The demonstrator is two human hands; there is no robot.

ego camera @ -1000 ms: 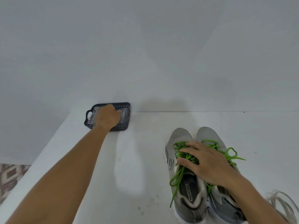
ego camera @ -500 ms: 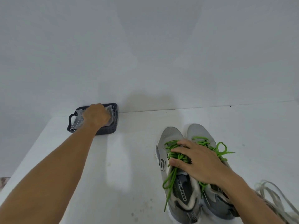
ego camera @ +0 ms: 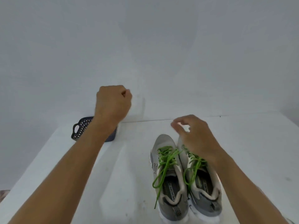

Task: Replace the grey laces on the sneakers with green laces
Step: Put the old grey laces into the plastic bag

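Two grey sneakers stand side by side on the white table, toes pointing away from me: the left sneaker and the right sneaker. Both carry green laces, whose loose ends trail over the openings. My right hand hovers above the toe of the right sneaker with loosely curled fingers, holding nothing. Raised over the far left of the table, my left hand is curled into a fist with nothing visible in it.
A dark perforated basket with a handle sits at the table's back left, partly hidden behind my left forearm. The white table meets a plain wall at the back. Its left edge drops off to the floor.
My left hand has lifted out of the basket and closed into a fist. My right hand has come off the green laces and risen above the sneakers' toes.
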